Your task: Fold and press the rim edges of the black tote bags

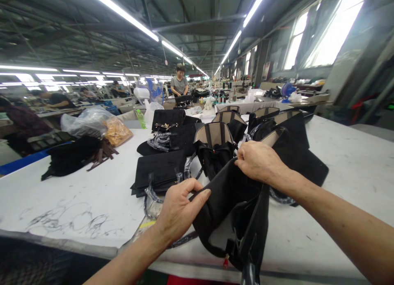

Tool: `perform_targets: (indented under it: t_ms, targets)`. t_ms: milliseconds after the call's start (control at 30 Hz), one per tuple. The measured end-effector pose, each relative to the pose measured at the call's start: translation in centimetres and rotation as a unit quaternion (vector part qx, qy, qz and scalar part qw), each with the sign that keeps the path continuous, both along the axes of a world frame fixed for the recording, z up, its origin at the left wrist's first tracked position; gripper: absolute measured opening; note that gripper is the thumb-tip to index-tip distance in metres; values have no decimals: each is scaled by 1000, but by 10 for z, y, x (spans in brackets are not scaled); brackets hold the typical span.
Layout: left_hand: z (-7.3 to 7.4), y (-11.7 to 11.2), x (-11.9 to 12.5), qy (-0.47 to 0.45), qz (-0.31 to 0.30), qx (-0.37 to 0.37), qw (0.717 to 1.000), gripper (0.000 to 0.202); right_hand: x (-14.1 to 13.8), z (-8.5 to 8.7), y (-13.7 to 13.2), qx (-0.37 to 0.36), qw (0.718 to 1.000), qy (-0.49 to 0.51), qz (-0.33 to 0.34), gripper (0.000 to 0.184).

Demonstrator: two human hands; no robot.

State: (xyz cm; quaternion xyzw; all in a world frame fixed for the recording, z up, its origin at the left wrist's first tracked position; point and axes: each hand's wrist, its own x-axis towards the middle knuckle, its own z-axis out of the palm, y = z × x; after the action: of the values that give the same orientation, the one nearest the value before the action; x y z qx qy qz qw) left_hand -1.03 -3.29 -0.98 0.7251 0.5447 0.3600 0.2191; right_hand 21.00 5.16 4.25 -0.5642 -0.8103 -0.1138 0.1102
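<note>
A black handbag [234,207] hangs over the near edge of the white table [76,186], held between both my hands. My left hand [178,211] pinches its left rim with thumb and fingers closed. My right hand [258,162] is closed on the bag's upper right edge. A small red tag dangles from the bag's bottom. Just behind stands a tan and black handbag [214,143] with plastic-wrapped handles.
Flat black bags [160,172] lie left of my hands, more tan and black bags [277,125] behind. A clear plastic sack [89,123] and black cloth [70,156] sit far left. A person [179,85] stands at the table's far end; others work at left.
</note>
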Motion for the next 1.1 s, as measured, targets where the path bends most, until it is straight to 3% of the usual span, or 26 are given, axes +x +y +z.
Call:
perform_targets:
  t_ms: [133,267,367,433,533,600,700,767,833,933,1000,1100]
  targets:
    - [23,-1,4,46,-53,-48,996,13,-3,2,-6,1,1000,-5,2,22]
    - [47,20,16,160,-107,-93,977,34,-8,1,-11,4,1000,2,13,21]
    - [54,35,26,244,-119,-55,961,18,-8,0,-12,11,999,27,29,19]
    - [56,37,31,266,-148,-38,952,17,-4,-1,-13,2,997,52,62,17]
    - [59,35,32,260,-204,-98,939,15,1,-3,-13,-13,988,87,128,16]
    - [58,39,33,226,-203,-128,944,15,3,-5,-13,-17,980,105,168,18]
    - [49,55,39,135,-165,-81,974,25,5,-6,-10,-32,960,151,235,16]
    - [37,67,43,67,-155,-65,983,20,10,-5,-9,-50,937,229,259,11]
    - [25,78,45,11,-134,-87,987,15,21,-3,-9,-52,913,341,218,11]
    - [15,83,46,-38,-94,-111,989,14,41,0,-15,-32,893,440,91,19]
    - [14,82,48,-53,-84,-111,989,14,49,-1,-22,-31,905,419,61,22]
    - [19,79,52,-54,-74,-119,989,15,47,-4,-34,-25,935,337,107,24]
